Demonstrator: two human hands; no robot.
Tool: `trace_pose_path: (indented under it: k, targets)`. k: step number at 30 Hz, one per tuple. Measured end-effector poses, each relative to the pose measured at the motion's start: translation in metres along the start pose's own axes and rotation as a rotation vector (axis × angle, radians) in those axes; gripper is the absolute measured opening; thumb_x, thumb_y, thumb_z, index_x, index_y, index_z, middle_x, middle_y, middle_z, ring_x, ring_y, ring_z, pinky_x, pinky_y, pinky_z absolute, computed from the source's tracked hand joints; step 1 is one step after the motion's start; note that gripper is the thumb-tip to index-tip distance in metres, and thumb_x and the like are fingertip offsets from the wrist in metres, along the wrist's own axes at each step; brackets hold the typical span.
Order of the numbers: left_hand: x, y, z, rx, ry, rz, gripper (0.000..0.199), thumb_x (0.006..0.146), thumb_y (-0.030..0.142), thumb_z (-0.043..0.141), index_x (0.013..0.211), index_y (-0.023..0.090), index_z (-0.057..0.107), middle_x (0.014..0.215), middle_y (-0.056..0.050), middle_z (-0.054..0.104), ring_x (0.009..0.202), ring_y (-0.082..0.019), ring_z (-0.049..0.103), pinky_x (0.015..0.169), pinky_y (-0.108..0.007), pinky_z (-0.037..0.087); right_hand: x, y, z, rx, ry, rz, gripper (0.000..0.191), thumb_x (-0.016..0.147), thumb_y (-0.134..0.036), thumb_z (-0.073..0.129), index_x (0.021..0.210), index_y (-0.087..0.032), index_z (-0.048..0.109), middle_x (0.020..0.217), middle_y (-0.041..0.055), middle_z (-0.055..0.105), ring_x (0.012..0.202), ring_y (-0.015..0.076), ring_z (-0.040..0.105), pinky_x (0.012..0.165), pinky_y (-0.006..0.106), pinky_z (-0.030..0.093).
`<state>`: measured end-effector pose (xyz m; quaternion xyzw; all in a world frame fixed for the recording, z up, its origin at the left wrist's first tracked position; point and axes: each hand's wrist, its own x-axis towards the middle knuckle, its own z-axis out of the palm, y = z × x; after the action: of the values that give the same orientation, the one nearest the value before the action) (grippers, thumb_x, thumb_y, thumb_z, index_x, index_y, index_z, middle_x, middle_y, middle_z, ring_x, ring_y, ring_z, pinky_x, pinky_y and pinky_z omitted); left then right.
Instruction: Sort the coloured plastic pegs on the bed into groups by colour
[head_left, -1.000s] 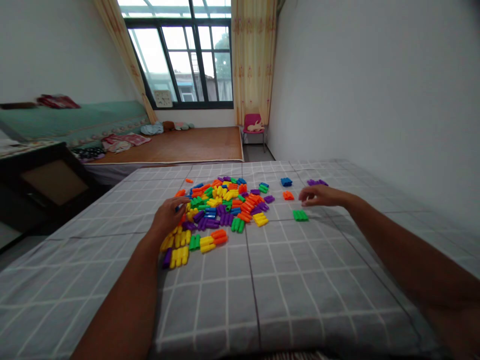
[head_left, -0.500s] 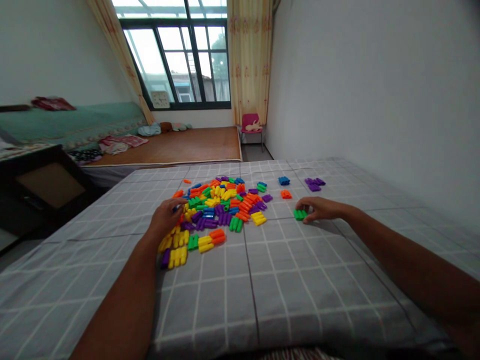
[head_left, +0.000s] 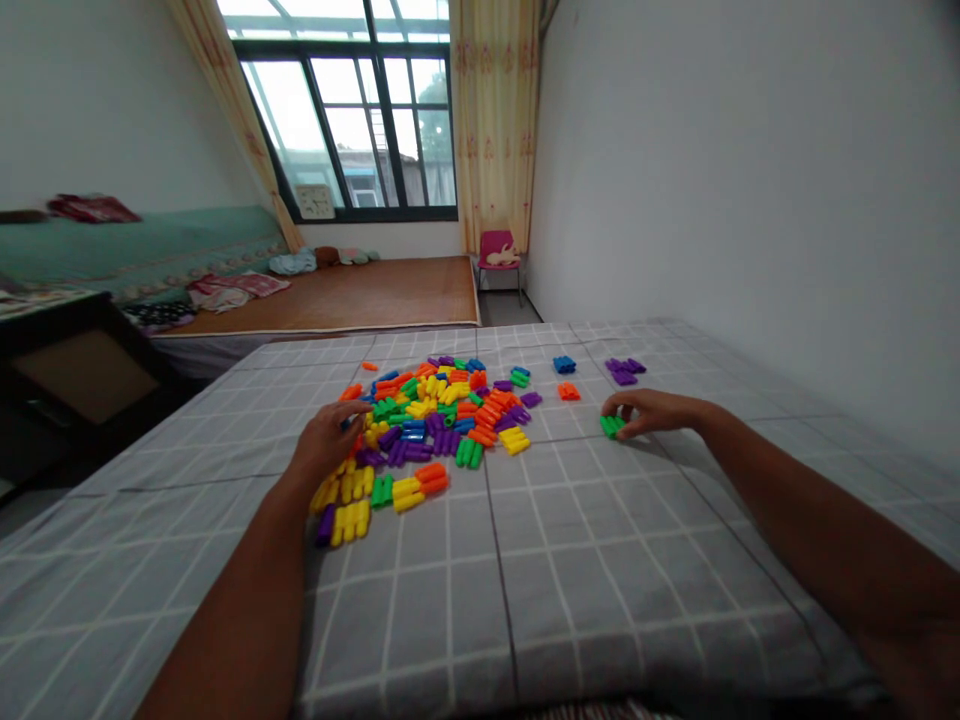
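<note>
My right hand [head_left: 649, 412] pinches a green plastic block [head_left: 612, 427] of joined tubes, low over the cloth at the right. Behind it are an orange block [head_left: 569, 392], a blue block [head_left: 564, 365] and a group of purple blocks [head_left: 624, 371]. My left hand [head_left: 331, 438] is at the left edge of a mixed pile of tube blocks [head_left: 420, 408], fingers bent and a little apart. A dark blue bit shows by its thumb; I see no clear grip on it. Yellow blocks [head_left: 351, 522] and a purple block [head_left: 325, 525] lie near my left wrist.
A grey checked cloth [head_left: 420, 620] covers the surface. Loose yellow and orange blocks [head_left: 420, 486] lie in front of the pile. A white wall [head_left: 735, 180] runs along the right. Farther back stand a low bed [head_left: 375, 290], a pink chair [head_left: 497, 245] and a dark cabinet [head_left: 64, 370].
My right hand has moved slightly to the right with the green block in its fingers. My left hand stays at the pile's edge. The view has shifted a little.
</note>
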<state>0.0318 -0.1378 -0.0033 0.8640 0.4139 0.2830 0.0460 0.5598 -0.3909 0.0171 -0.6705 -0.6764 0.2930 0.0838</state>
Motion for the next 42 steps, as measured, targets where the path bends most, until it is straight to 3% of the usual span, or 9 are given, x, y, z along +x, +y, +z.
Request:
trace_pose_path:
  k: [7,18,22,25,28,31,34,37,42]
  targets:
    - [0.000,0.000,-0.001,-0.002,-0.014,0.013,0.037,0.080,0.039,0.047,0.101,0.022,0.073,0.110,-0.006,0.073,0.105,-0.025,0.065,0.097,-0.036,0.050,-0.022,0.034,-0.014,0.013,-0.004,0.148,0.055,0.058,-0.049,0.073,0.105,-0.021,0.068,0.105,0.0086,0.068,0.092,0.0279,0.064,0.076,0.035,0.051]
    - [0.000,-0.004,0.002,0.027,-0.010,-0.008,0.038,0.082,0.039,0.046,0.102,0.022,0.073,0.110,-0.007,0.073,0.105,-0.025,0.065,0.097,-0.037,0.049,-0.022,0.027,-0.008,-0.026,0.022,0.099,0.052,0.061,-0.046,0.070,0.105,-0.020,0.068,0.108,0.0093,0.068,0.096,0.0270,0.065,0.082,0.034,0.050]
    - [-0.001,-0.002,0.004,0.003,0.000,-0.006,0.035,0.082,0.033,0.048,0.103,0.021,0.073,0.111,-0.006,0.073,0.106,-0.023,0.064,0.098,-0.036,0.049,-0.016,0.024,-0.012,-0.108,0.011,0.143,0.058,0.058,-0.051,0.072,0.109,-0.022,0.068,0.109,0.0097,0.069,0.094,0.0285,0.066,0.080,0.035,0.052]
    - [-0.001,0.001,0.004,0.008,0.022,-0.011,0.032,0.083,0.029,0.049,0.103,0.021,0.073,0.111,-0.006,0.073,0.107,-0.022,0.064,0.100,-0.036,0.047,0.001,-0.002,-0.018,-0.259,0.071,0.152,0.060,0.061,-0.055,0.072,0.110,-0.021,0.069,0.110,0.0122,0.069,0.089,0.0282,0.067,0.078,0.037,0.051]
    - [-0.002,0.001,0.005,0.026,0.034,-0.046,0.030,0.084,0.026,0.050,0.104,0.022,0.073,0.112,-0.006,0.072,0.109,-0.022,0.063,0.102,-0.038,0.046,0.034,-0.058,-0.016,-0.320,0.173,-0.002,0.050,0.077,-0.057,0.060,0.112,-0.023,0.070,0.109,0.0109,0.070,0.087,0.0250,0.066,0.075,0.035,0.051]
    - [-0.004,-0.002,0.007,0.016,-0.008,-0.094,0.031,0.083,0.023,0.052,0.106,0.021,0.073,0.116,-0.007,0.071,0.110,-0.023,0.063,0.100,-0.037,0.047,0.075,-0.121,-0.004,-0.313,0.166,-0.164,0.040,0.084,-0.051,0.060,0.112,-0.026,0.070,0.103,0.0075,0.072,0.087,0.0236,0.066,0.074,0.033,0.051]
    - [-0.007,-0.005,0.011,-0.016,-0.070,-0.122,0.031,0.084,0.022,0.052,0.106,0.020,0.073,0.115,-0.007,0.072,0.109,-0.022,0.064,0.098,-0.034,0.048,0.114,-0.164,0.007,-0.330,0.151,-0.224,0.035,0.088,-0.044,0.061,0.113,-0.020,0.067,0.110,0.0064,0.068,0.097,0.0250,0.063,0.082,0.037,0.052]
    - [-0.008,-0.007,0.013,-0.022,-0.076,-0.107,0.031,0.084,0.022,0.052,0.105,0.020,0.074,0.113,-0.008,0.072,0.109,-0.022,0.065,0.097,-0.033,0.048,0.140,-0.181,0.010,-0.341,0.123,-0.235,0.034,0.093,-0.039,0.056,0.117,-0.017,0.062,0.121,0.0073,0.061,0.103,0.0237,0.061,0.087,0.041,0.052]
    - [-0.005,-0.005,0.014,-0.008,-0.072,-0.043,0.031,0.082,0.019,0.052,0.103,0.020,0.074,0.109,-0.008,0.073,0.107,-0.023,0.065,0.098,-0.036,0.048,0.148,-0.176,0.012,-0.335,-0.002,-0.231,0.048,0.074,-0.050,0.071,0.115,-0.024,0.070,0.105,0.0061,0.072,0.091,0.0254,0.065,0.077,0.033,0.051]
